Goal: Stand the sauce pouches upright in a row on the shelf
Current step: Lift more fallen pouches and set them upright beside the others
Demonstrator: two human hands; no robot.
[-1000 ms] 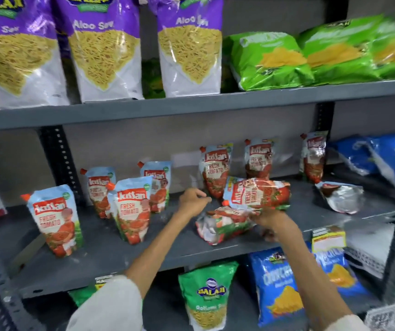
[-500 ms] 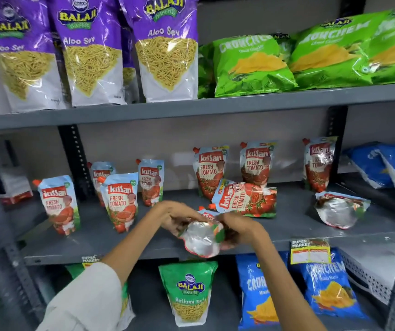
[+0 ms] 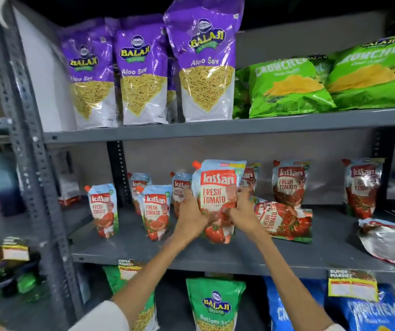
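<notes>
Both hands hold one Kissan tomato sauce pouch [image 3: 218, 199] upright over the middle of the grey shelf [image 3: 191, 258]. My left hand [image 3: 190, 215] grips its left side and my right hand [image 3: 245, 211] grips its right side. Several more pouches stand upright on the shelf: one at the left [image 3: 103, 209], one beside it [image 3: 155, 211], others behind and to the right [image 3: 288, 181], and one at the far right [image 3: 361, 187]. One pouch [image 3: 284, 219] lies flat just right of my hands. Another [image 3: 387, 240] lies face down at the right edge.
Purple Aloo Sev bags [image 3: 206, 68] and green snack bags [image 3: 287, 87] fill the shelf above. Green [image 3: 215, 304] and blue [image 3: 370, 314] snack bags sit below. A grey perforated upright [image 3: 31, 187] stands at the left. Price tags [image 3: 351, 283] hang from the shelf's front edge.
The pouch that lay on the shelf was picked up with both hands, turned from its silver back to its front, and raised upright. The camera has moved closer.
</notes>
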